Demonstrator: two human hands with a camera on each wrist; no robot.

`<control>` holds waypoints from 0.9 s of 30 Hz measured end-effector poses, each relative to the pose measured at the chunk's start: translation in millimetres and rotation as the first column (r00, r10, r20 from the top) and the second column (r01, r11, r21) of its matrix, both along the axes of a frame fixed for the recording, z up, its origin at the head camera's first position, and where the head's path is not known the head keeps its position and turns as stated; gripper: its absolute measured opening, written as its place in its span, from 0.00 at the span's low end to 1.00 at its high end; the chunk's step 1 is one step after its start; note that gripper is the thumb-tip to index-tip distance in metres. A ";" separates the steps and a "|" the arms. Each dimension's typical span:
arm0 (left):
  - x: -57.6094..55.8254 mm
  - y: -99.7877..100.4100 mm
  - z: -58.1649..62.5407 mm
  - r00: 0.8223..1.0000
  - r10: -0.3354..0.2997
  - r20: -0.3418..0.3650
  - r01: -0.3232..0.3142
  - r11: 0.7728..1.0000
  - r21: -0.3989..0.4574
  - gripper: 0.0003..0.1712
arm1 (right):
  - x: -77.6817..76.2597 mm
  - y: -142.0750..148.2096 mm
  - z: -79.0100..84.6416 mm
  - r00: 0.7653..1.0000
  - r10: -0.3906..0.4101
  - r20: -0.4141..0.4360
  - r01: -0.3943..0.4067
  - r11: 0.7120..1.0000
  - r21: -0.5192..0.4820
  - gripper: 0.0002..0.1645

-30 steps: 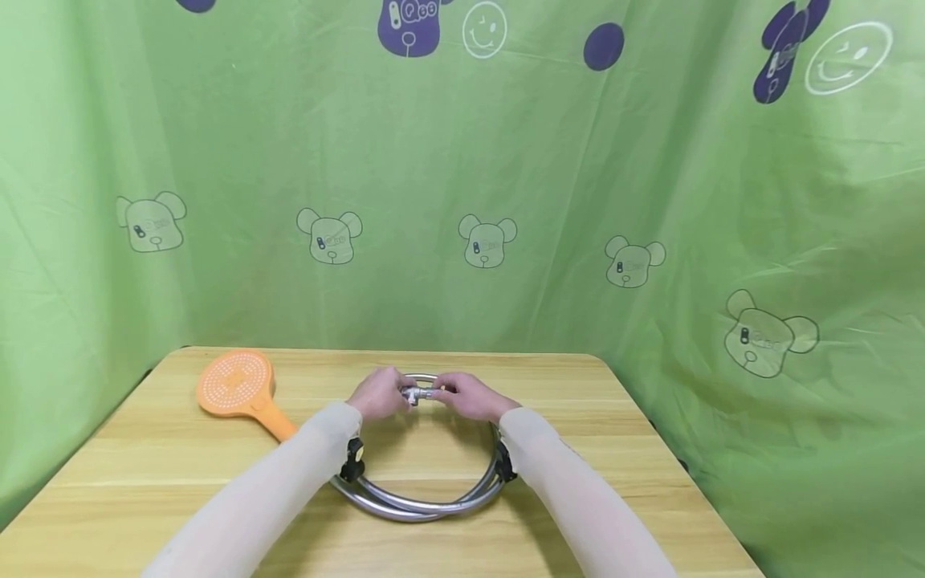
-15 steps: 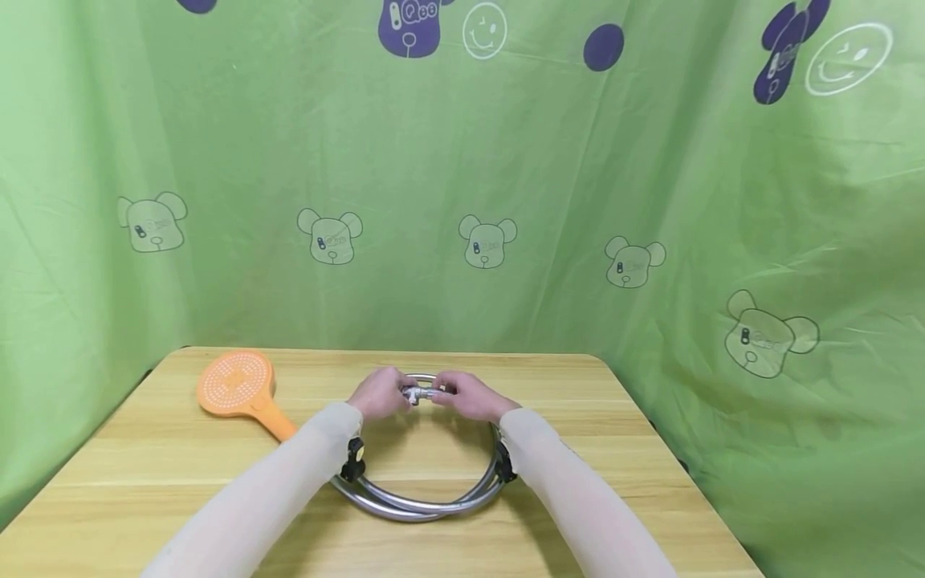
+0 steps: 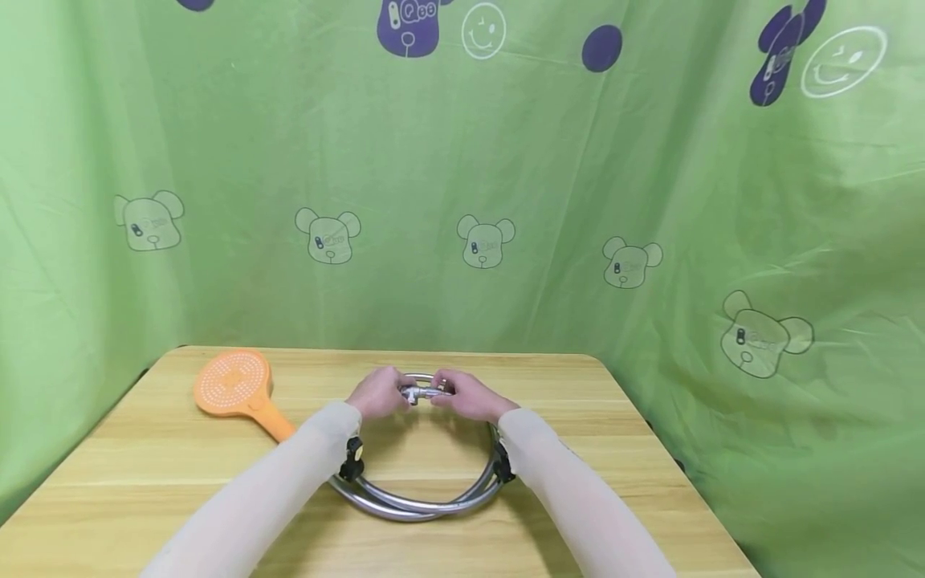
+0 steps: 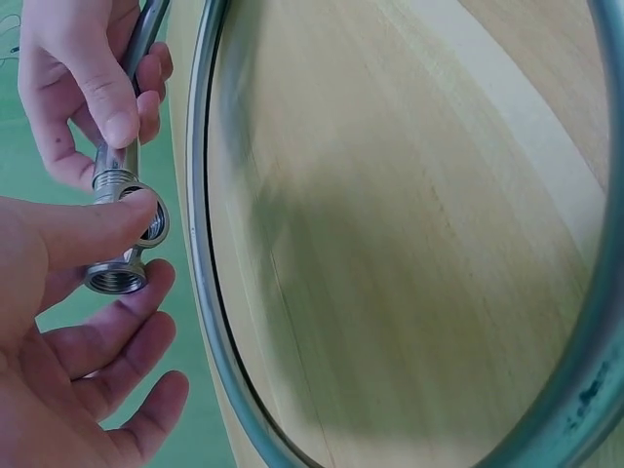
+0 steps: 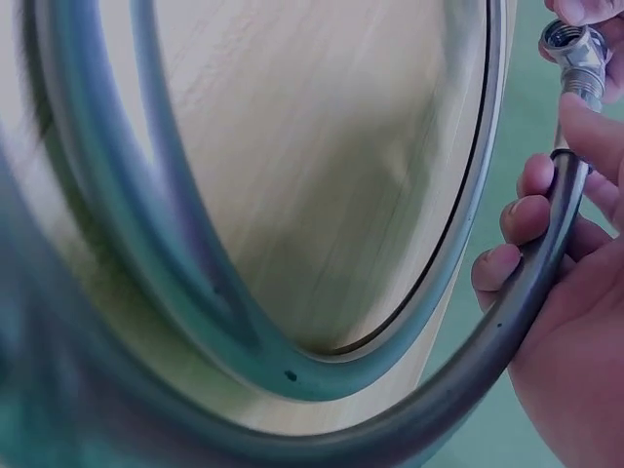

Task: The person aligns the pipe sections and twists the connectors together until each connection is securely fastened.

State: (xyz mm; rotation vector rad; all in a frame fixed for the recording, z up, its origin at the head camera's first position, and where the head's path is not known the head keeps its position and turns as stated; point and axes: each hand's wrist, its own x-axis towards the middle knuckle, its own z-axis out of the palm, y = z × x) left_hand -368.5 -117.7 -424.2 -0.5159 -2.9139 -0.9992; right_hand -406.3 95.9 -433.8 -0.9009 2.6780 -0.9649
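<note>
In the left wrist view, a chrome T-shaped fitting [image 4: 121, 263] with threaded openings is pinched between the thumb and fingers of my left hand [image 3: 379, 393]. My right hand [image 3: 471, 396] grips the metal end of a silver shower hose [image 5: 531, 278], its fingers curled round it. The hose end meets the fitting's threaded neck [image 4: 115, 181]; how far they are screwed together cannot be told. The rest of the hose [image 3: 412, 514] lies coiled on the table below both hands. An orange shower head [image 3: 234, 384] lies face up left of my left hand, its handle's lower end hidden behind my forearm.
Everything rests on a wooden table [image 3: 592, 482]. A green curtain [image 3: 405, 305] printed with bear faces hangs behind it and along both sides. Black wrist camera mounts [image 3: 352, 459] sit close over the hose coil.
My right fingers have shifted slightly on the hose end. The left hand keeps its hold on the fitting, and the shower head and coil stay put.
</note>
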 end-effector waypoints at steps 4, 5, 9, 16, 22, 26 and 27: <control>0.9 -0.3 0.5 1.000 -0.007 -0.008 0.007 1.000 -0.004 0.17 | -1.1 0.0 1.8 1.000 0.016 -0.005 -0.016 0.999 0.031 0.15; 1.0 -0.3 0.5 1.000 -0.006 -0.008 0.006 1.000 -0.004 0.17 | -1.4 -0.1 2.1 1.000 0.013 -0.001 -0.013 0.999 0.038 0.18; 0.7 -0.4 -0.3 1.000 0.003 0.006 -0.003 1.000 0.010 0.18 | -0.6 -0.8 2.6 1.000 0.003 0.013 -0.003 1.000 0.028 0.16; -0.9 -1.7 -1.2 1.000 0.014 0.007 -0.014 1.000 0.008 0.21 | 2.2 -2.1 3.1 1.000 0.005 -0.013 -0.005 1.000 0.007 0.06; -0.1 -0.5 -1.1 1.000 0.020 0.014 -0.020 1.000 0.006 0.20 | -1.8 -1.4 2.8 0.999 0.026 -0.026 -0.024 0.998 0.057 0.21; -0.5 0.3 -1.2 1.000 0.021 0.012 -0.021 1.000 0.001 0.21 | 0.5 -0.9 3.0 1.000 0.000 0.000 0.000 0.999 0.040 0.16; -0.7 0.4 -1.1 1.000 0.023 0.010 -0.023 1.000 -0.002 0.21 | 1.3 -0.7 3.0 1.000 -0.008 0.006 0.007 1.000 0.029 0.14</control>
